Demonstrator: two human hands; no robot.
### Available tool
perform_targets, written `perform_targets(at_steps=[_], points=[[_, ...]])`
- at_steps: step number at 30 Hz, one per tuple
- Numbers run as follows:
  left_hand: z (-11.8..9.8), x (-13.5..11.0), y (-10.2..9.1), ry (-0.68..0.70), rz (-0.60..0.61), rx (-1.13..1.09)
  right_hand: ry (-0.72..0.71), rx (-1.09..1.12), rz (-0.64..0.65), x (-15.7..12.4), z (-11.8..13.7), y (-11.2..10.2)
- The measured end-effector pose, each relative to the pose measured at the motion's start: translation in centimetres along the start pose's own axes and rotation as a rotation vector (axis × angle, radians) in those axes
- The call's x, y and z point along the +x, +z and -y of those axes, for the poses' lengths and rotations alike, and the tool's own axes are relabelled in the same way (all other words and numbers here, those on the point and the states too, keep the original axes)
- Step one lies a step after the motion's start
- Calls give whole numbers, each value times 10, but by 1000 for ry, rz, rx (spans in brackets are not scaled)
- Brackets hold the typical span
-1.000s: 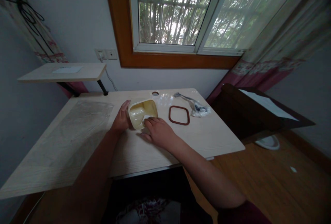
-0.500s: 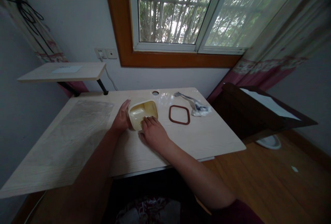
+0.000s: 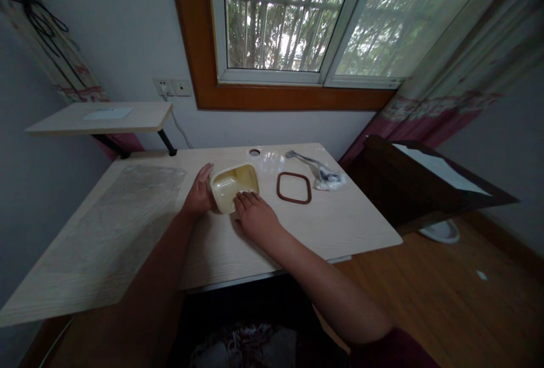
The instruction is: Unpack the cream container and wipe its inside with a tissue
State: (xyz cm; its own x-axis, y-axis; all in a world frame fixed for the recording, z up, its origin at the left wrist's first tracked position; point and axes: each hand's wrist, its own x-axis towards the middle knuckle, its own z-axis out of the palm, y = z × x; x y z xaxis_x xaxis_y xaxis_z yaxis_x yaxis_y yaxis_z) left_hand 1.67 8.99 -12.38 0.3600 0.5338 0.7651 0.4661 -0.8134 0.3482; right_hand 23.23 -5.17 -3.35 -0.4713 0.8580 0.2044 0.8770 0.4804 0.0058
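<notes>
A cream plastic container stands tilted on the light wooden table. My left hand grips its left side, thumb up along the rim. My right hand rests at its front edge, the fingertips curled over the rim and pressing inside, perhaps on a small pale cloth; what is under them is hidden. To the right of the container lies a brown rubber sealing ring, flat on the table.
A clear lid and a wrapped fork and spoon lie at the table's back. A transparent plastic sheet covers the left part. A raised shelf stands at the back left, a dark cabinet to the right.
My right hand has slid a little left along the container's front rim and back toward me. The left hand and the container have stayed in place.
</notes>
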Motion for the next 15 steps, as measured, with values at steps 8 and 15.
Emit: perform_targets(at_steps=[8,15], points=[[5,-3,0,23,-5,6,-15,69,-46,4,23,8],[-2,1,-1,-11,-3,58,43,45,-40,-5,11,0]])
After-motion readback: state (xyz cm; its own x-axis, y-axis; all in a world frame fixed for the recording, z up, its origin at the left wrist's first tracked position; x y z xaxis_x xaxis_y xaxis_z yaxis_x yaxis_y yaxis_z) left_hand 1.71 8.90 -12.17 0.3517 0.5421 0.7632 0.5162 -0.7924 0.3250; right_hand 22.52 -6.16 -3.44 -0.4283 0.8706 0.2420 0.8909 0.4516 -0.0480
